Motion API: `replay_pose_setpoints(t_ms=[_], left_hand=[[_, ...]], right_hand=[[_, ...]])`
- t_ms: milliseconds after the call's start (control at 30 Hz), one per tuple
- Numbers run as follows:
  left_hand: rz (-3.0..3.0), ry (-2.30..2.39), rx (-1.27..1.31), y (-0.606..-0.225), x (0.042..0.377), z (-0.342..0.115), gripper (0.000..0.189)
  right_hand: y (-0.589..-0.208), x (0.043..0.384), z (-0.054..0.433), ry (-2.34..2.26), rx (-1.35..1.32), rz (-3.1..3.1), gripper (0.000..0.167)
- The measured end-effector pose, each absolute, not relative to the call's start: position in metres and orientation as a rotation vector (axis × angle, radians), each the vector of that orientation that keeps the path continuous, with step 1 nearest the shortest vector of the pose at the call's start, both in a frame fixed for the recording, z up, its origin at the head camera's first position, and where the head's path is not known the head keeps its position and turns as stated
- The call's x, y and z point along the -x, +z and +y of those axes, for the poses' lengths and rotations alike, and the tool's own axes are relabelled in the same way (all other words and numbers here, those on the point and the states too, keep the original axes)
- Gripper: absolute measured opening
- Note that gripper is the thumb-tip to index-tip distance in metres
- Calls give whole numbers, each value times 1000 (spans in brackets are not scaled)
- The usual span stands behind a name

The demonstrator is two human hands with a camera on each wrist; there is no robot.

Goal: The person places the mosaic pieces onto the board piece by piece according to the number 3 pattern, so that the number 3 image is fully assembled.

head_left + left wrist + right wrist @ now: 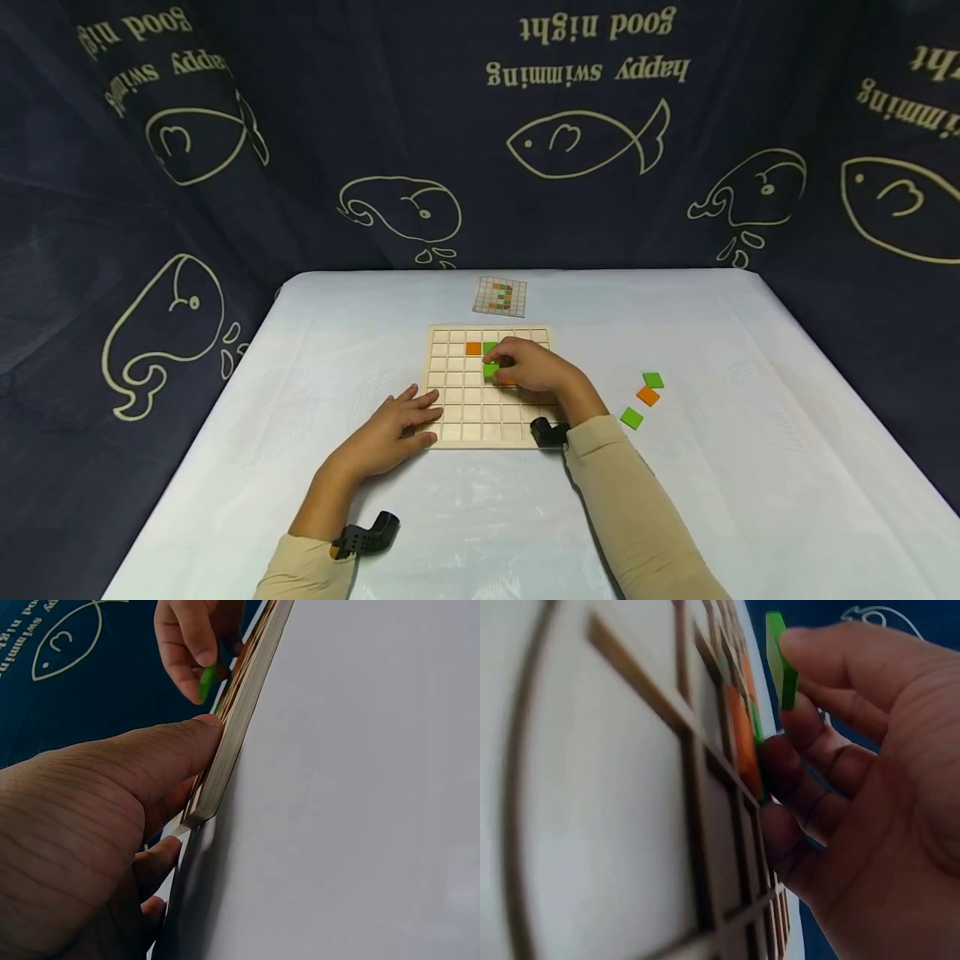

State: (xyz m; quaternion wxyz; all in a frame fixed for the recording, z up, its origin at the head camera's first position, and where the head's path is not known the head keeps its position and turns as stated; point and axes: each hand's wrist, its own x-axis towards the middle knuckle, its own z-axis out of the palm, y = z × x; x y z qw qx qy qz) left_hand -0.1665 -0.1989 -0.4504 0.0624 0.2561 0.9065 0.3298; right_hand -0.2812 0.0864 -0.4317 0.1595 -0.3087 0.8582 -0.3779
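Fingers (832, 660) of the right hand (531, 365) are pinched nearly closed on a thin, bright green square tile (784, 679), with just the tile between the tips and nothing else in the grip. From the wrist view it's hovering just above the board and not touching, though the exact tilt is hard to judge.

Under that is the pale wooden square board with raised grid lines (472, 412). A flat orange square tile (473, 348) and a second green tile (490, 347) sit side by side in a row near the far edge, and another orange tile (508, 383) peeks out from under the right hand. That hand covers some cells, so no telling what else is in there.

Left hand (386, 433) is at the board's left edge, fingers loosely spread, no real grip; probably just steadying it.

Step in hand looks like setting the green one into a cell. Next move would call for lining its sides up with the dividers, lowering it level, then letting go without bumping its neighbours.

Further out on the white-covered counter (750, 467): two loose green tiles (653, 380) and a loose orange tile (648, 396) off to the right, plus a small printed grid card (487, 287) beyond the board.
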Motion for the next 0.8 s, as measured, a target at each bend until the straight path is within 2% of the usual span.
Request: replay_pose_setpoints(t_ms=[800], left_hand=[[2738, 1001, -783, -450, 166, -200, 45]], right_hand=[[-436, 280, 79, -989, 892, 2508, 25]])
